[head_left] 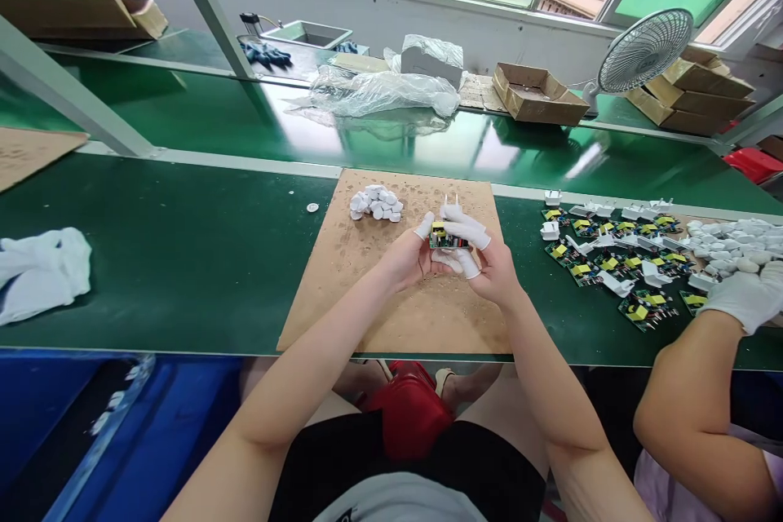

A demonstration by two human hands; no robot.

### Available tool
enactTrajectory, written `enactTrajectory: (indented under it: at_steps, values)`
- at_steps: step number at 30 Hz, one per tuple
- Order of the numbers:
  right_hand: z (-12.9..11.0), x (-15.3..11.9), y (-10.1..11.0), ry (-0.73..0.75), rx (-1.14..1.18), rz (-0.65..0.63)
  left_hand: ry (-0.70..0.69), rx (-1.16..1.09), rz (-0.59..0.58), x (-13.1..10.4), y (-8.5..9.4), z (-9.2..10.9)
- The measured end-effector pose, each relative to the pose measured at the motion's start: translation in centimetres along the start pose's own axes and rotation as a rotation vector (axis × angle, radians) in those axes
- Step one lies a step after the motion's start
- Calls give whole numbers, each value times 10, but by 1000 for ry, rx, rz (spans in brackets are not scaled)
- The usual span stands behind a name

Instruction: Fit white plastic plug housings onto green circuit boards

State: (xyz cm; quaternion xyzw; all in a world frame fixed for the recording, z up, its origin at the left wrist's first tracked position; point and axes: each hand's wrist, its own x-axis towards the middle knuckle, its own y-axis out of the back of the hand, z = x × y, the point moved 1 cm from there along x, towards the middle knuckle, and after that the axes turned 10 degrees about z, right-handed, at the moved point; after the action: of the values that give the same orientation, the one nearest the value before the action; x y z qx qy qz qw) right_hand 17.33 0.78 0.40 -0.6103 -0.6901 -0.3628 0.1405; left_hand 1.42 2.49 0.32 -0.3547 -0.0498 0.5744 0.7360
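Observation:
Both of my hands meet over the brown board (391,318), around a small circuit board (439,236) with a yellow part and a white plug piece (451,206) whose prongs point away from me. My left hand (411,255) grips the circuit board's left side, with a white cover on a fingertip. My right hand (483,257), with white-covered fingers, closes on the right side and lies over part of it. Behind my left hand, a pile of small white caps (376,203) rests on the brown board.
Several circuit boards (639,314) and white pieces (734,241) lie at the right, where a co-worker's gloved hand (747,298) reaches in. White cloth (46,273) lies at the left. Plastic wrap (379,94), an open carton (538,94) and a fan (647,50) stand behind.

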Motion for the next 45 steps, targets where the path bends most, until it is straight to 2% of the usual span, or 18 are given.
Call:
enactTrajectory:
  at_steps: [3, 6, 8, 11, 14, 16, 19, 22, 27, 29, 31, 33, 34, 36, 40, 42, 45]
  values:
    - [4, 4, 5, -28, -34, 83, -54, -113, 23, 0, 0, 2]
    - [13, 6, 6, -170, -115, 122, -134, -167, 153, -1, 2, 9]
    - [19, 6, 3, -263, -281, 37, -212, -179, 276, -1, 5, 14]
    - [22, 6, -8, -267, -553, -179, -310, -139, 428, 0, 10, 20]
    - [23, 7, -19, -285, -629, -263, -328, -56, 504, 1, 14, 21]
    - [25, 8, -23, -323, -605, -252, -328, -38, 499, 1, 15, 21]
    - [25, 9, -24, -347, -563, -246, -319, -82, 417, 0, 12, 20]
    - [22, 10, -20, -363, -504, -264, -311, -125, 343, 0, 8, 20]
    - [18, 10, -9, -425, -384, -271, -322, -135, 306, -2, 6, 20]
    - [17, 12, -2, -486, -249, -164, -327, -152, 289, -4, 5, 19]
    - [14, 14, 5, -523, -26, 22, -327, -165, 267, -4, 5, 19]
    - [7, 16, 8, -502, 190, 173, -317, -166, 255, -5, 5, 18]
    - [3, 16, 8, -475, 255, 200, -310, -164, 257, -4, 6, 17]
    - [-3, 15, 2, -447, 333, 174, -285, -154, 273, -3, 6, 14]
    - [-8, 10, -14, -489, 395, 15, -258, -118, 328, 1, 7, 5]
    - [-6, 8, -19, -508, 394, 18, -265, -103, 331, 2, 8, 3]
    - [-4, 8, -19, -535, 387, 102, -282, -96, 278, 2, 9, 5]
